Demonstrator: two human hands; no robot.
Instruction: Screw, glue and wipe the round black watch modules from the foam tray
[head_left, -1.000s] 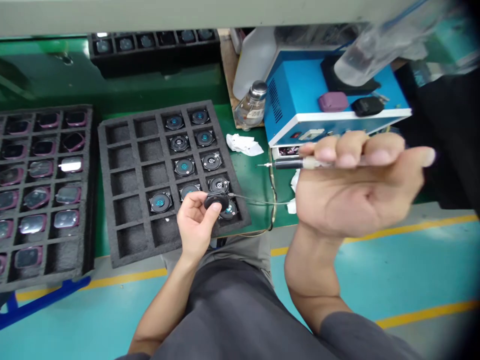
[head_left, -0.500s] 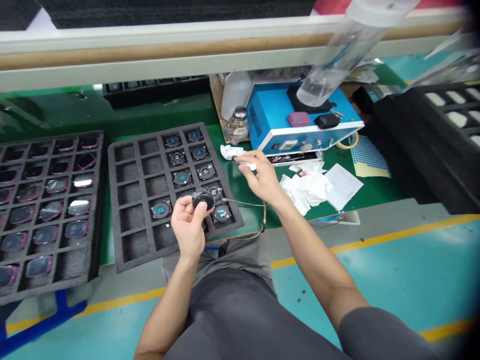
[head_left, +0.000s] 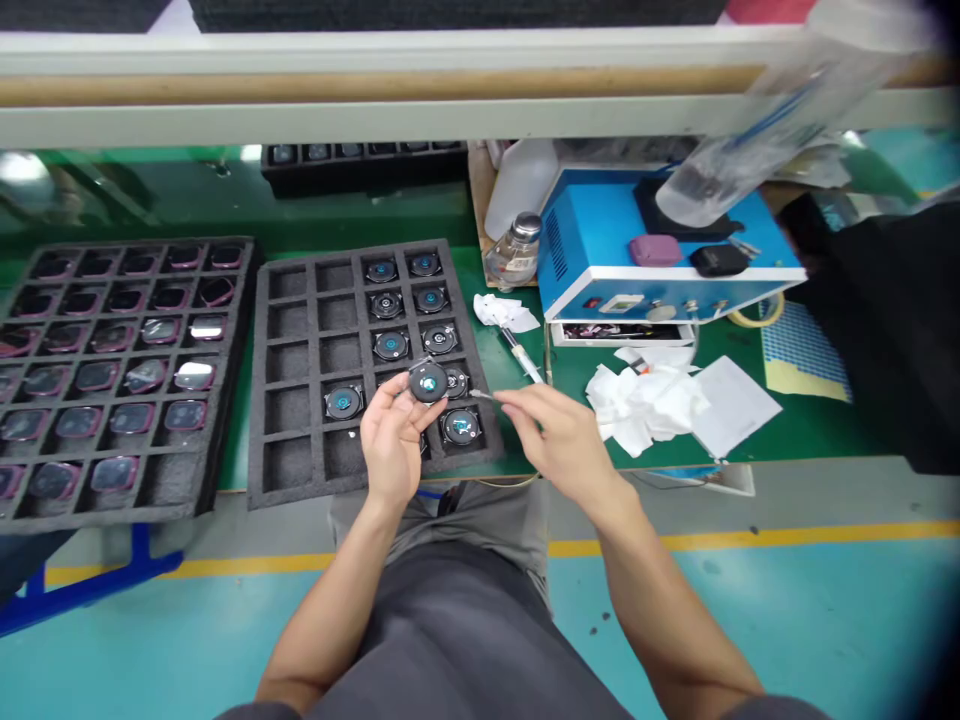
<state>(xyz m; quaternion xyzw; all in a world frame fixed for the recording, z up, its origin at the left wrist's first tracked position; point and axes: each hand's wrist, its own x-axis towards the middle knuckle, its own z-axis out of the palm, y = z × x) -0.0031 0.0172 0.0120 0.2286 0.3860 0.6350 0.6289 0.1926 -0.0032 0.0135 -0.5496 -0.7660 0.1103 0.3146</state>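
Observation:
My left hand [head_left: 394, 435] holds a round black watch body [head_left: 427, 382] up over the foam tray [head_left: 289, 398], its lit face turned up. My right hand [head_left: 559, 435] is closed in a pinch on a thin cable [head_left: 481, 394], whose grey end points at the watch, a short gap from it. Other round watch bodies [head_left: 391, 345] sit in the tray's compartments, mostly in the two right columns. Just beyond my right hand, a syringe-like dispenser [head_left: 523, 358] lies on the table, its far end at a crumpled white tissue [head_left: 504, 312].
A second foam tray [head_left: 169, 480] of squarish watch parts stands at left. The blue machine [head_left: 600, 240] is behind at right, beside a glass jar [head_left: 517, 250]. Crumpled tissues [head_left: 645, 405] and a white sheet [head_left: 735, 405] lie at right. A shelf edge [head_left: 375, 120] crosses above.
My right hand has let go of the dispenser by the tissue and come back toward the watch, now pinching the cable. In my left hand the watch has turned, showing its lit face.

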